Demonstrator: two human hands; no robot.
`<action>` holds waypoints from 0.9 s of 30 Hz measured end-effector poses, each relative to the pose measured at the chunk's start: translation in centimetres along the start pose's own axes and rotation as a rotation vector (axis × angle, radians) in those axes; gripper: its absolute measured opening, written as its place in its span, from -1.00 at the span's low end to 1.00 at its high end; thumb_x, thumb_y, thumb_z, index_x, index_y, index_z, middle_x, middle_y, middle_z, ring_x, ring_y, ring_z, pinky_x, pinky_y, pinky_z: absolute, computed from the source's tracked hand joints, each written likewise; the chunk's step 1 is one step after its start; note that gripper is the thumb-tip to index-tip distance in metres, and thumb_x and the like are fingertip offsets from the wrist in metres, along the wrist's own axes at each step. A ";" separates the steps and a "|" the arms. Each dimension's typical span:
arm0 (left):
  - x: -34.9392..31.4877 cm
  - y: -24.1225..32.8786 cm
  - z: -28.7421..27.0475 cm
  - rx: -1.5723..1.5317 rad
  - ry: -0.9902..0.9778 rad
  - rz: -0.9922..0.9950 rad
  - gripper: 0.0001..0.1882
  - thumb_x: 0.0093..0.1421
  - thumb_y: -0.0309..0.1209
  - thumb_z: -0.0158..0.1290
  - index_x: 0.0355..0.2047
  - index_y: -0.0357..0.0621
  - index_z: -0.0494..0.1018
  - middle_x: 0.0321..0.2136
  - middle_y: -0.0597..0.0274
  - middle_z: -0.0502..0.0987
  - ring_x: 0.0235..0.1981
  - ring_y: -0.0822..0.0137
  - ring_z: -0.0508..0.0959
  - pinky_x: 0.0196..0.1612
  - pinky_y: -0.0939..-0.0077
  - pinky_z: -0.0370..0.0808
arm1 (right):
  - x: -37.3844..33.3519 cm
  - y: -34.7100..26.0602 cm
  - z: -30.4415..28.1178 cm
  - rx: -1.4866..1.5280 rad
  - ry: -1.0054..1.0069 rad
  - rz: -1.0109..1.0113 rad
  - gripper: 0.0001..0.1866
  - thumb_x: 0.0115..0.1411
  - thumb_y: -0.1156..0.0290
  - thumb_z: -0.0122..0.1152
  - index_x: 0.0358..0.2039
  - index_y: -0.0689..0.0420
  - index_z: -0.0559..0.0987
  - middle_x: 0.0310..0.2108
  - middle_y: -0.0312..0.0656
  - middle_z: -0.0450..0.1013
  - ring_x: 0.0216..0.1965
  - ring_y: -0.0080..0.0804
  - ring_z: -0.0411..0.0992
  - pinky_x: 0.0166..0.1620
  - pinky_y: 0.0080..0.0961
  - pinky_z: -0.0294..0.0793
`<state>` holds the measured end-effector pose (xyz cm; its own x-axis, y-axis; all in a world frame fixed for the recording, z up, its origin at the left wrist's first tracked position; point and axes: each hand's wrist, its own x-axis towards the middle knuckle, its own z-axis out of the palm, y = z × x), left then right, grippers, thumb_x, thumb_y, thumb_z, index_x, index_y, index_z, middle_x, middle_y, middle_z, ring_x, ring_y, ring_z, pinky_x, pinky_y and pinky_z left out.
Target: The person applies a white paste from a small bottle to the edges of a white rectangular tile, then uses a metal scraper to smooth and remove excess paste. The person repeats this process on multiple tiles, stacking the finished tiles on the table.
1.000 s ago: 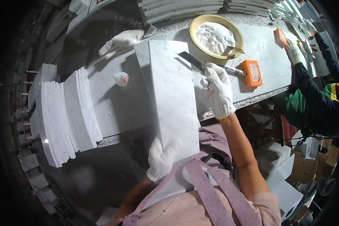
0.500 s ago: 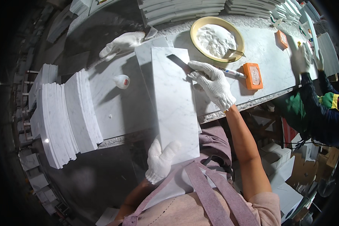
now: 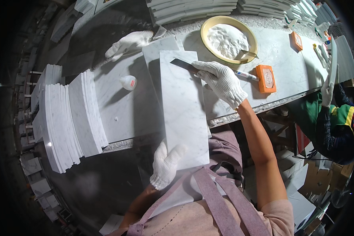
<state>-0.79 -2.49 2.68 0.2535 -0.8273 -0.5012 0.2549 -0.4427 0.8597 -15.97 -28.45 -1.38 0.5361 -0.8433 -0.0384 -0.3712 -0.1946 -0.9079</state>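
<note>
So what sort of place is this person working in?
Probably a stone or tile workshop: thin, grey-veined white slabs stand stacked, a round yellow bowl holds white powder, and the white-gloved right hand holds a flat dark blade over a rectangular white marble-like slab.

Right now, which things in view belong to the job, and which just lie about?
In the job:
veined white slab, left hand at its edge
flat blade in right hand

Seemingly lying about:
loose glove
white bottle
marker
orange block
bowl of white powder, untouched

White ribbed-knit gloves (image 3: 226,86), a pale pink short-sleeved shirt (image 3: 189,221) with a dark dashed line (image 3: 168,220), broad mauve straps (image 3: 215,202).
</note>
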 end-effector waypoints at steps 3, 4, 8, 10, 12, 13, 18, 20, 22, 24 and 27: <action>0.0 0.0 -0.1 0.011 0.003 -0.009 -0.43 0.38 -0.25 0.24 0.26 -0.33 0.39 0.07 0.12 0.58 0.06 0.35 0.57 0.18 0.38 0.50 | 0.1 0.1 -0.4 -0.013 -0.033 -0.031 -0.65 0.44 0.45 0.22 0.21 0.05 0.65 -0.16 -0.24 0.66 -0.33 -0.62 0.57 -0.31 -0.63 0.60; -0.1 0.0 -0.1 0.010 -0.002 0.000 -0.47 0.40 -0.26 0.22 0.24 -0.33 0.40 0.06 0.13 0.59 0.04 0.37 0.56 0.17 0.39 0.49 | 0.2 0.1 -0.5 -0.063 -0.032 -0.093 -0.65 0.44 0.45 0.21 0.21 0.05 0.65 -0.16 -0.24 0.65 -0.33 -0.62 0.57 -0.31 -0.63 0.60; 0.0 0.4 0.0 -0.004 -0.006 0.007 -0.51 0.43 -0.26 0.19 0.21 -0.34 0.44 0.04 0.16 0.60 0.01 0.42 0.54 0.16 0.43 0.47 | 0.8 0.1 -0.9 -0.017 -0.030 -0.081 -0.66 0.44 0.47 0.20 0.19 0.06 0.66 -0.16 -0.23 0.64 -0.31 -0.57 0.59 -0.25 -0.61 0.61; 0.0 0.5 0.0 -0.006 -0.002 0.003 -0.50 0.42 -0.24 0.19 0.22 -0.34 0.44 0.04 0.16 0.60 0.01 0.42 0.54 0.17 0.43 0.47 | 1.0 0.1 -0.9 -0.033 -0.048 -0.060 -0.67 0.42 0.49 0.22 0.16 0.07 0.68 -0.16 -0.23 0.64 -0.26 -0.52 0.60 -0.15 -0.57 0.62; 0.1 0.6 0.0 -0.001 0.005 -0.001 -0.48 0.41 -0.23 0.21 0.23 -0.34 0.43 0.05 0.15 0.60 0.02 0.42 0.54 0.17 0.43 0.46 | 1.1 0.2 -1.0 -0.142 -0.050 -0.214 -0.68 0.42 0.49 0.22 0.15 0.07 0.69 -0.18 -0.22 0.64 -0.24 -0.51 0.59 -0.13 -0.56 0.62; 0.1 0.7 0.0 -0.018 -0.003 -0.003 -0.47 0.41 -0.22 0.21 0.23 -0.34 0.43 0.05 0.15 0.60 0.02 0.42 0.54 0.18 0.43 0.46 | 1.1 0.3 -1.0 -0.121 -0.054 -0.229 -0.68 0.42 0.49 0.22 0.15 0.07 0.69 -0.18 -0.22 0.64 -0.25 -0.51 0.58 -0.13 -0.55 0.62; 0.1 0.7 0.0 -0.023 -0.004 -0.027 -0.45 0.40 -0.22 0.22 0.25 -0.33 0.42 0.07 0.15 0.59 0.04 0.41 0.53 0.20 0.43 0.44 | 1.3 0.9 -1.1 0.005 -0.059 -0.088 -0.67 0.39 0.52 0.23 0.14 0.07 0.69 -0.21 -0.20 0.63 -0.25 -0.49 0.55 -0.12 -0.50 0.61; 0.0 0.7 0.0 -0.052 -0.009 -0.023 -0.44 0.40 -0.21 0.22 0.25 -0.33 0.42 0.07 0.15 0.58 0.05 0.41 0.52 0.21 0.43 0.44 | 1.4 1.2 -1.0 -0.007 -0.062 -0.110 -0.66 0.39 0.53 0.22 0.14 0.08 0.69 -0.22 -0.18 0.63 -0.24 -0.47 0.55 -0.12 -0.48 0.61; 0.0 0.7 0.0 -0.063 -0.014 -0.017 -0.44 0.40 -0.21 0.22 0.26 -0.34 0.41 0.08 0.15 0.57 0.06 0.41 0.52 0.21 0.43 0.43 | 1.3 1.4 -0.9 -0.105 -0.093 -0.252 -0.66 0.39 0.54 0.20 0.14 0.08 0.69 -0.22 -0.17 0.62 -0.23 -0.47 0.55 -0.13 -0.48 0.61; 0.0 0.7 0.0 -0.048 -0.031 -0.005 -0.43 0.40 -0.21 0.22 0.26 -0.34 0.41 0.08 0.15 0.57 0.06 0.41 0.51 0.22 0.42 0.42 | 1.2 1.5 -0.9 -0.105 -0.049 -0.346 -0.66 0.39 0.55 0.21 0.13 0.08 0.69 -0.22 -0.18 0.62 -0.26 -0.48 0.55 -0.16 -0.49 0.60; 0.0 0.7 0.1 -0.103 -0.014 -0.026 -0.42 0.40 -0.22 0.22 0.27 -0.34 0.40 0.09 0.16 0.56 0.07 0.41 0.51 0.23 0.43 0.41 | 1.0 1.3 -1.1 -0.140 -0.011 -0.368 -0.66 0.38 0.57 0.21 0.13 0.08 0.70 -0.23 -0.19 0.62 -0.28 -0.49 0.56 -0.18 -0.51 0.59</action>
<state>-0.69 -2.78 3.28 0.2330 -0.8209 -0.5213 0.3561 -0.4268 0.8313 -16.76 -30.13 -2.12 0.6607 -0.6988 0.2742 -0.2521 -0.5506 -0.7958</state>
